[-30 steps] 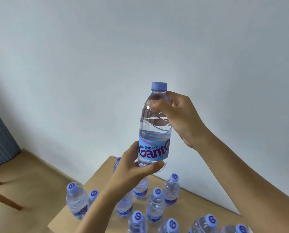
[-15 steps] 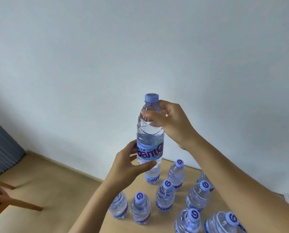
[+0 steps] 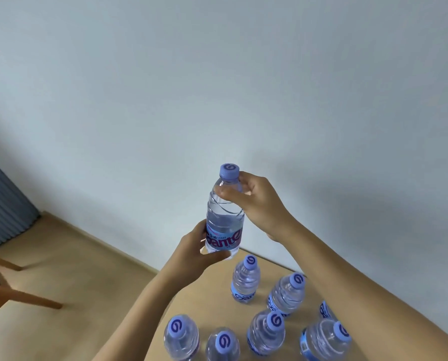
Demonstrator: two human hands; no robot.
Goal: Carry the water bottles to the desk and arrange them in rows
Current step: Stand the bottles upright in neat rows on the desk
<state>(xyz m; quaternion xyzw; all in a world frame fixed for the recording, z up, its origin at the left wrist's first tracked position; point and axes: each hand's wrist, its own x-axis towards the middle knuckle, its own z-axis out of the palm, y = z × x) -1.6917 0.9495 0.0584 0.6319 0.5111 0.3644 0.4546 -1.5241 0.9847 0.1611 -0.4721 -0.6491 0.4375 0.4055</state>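
Clear plastic bottle [image 3: 225, 214] stood upright in both hands: left hand [image 3: 194, 254] curled round its base, right hand [image 3: 256, 201] pinched the neck.

Pale blue-grey wall [image 3: 217, 87] across most of the view. Below it to the left, tan floor [image 3: 69, 256]. At the wall's left end, ribbed grey-blue panel [image 3: 1, 201]. Further left of the wall, on the floor, slanted wooden chair legs [image 3: 25, 297].
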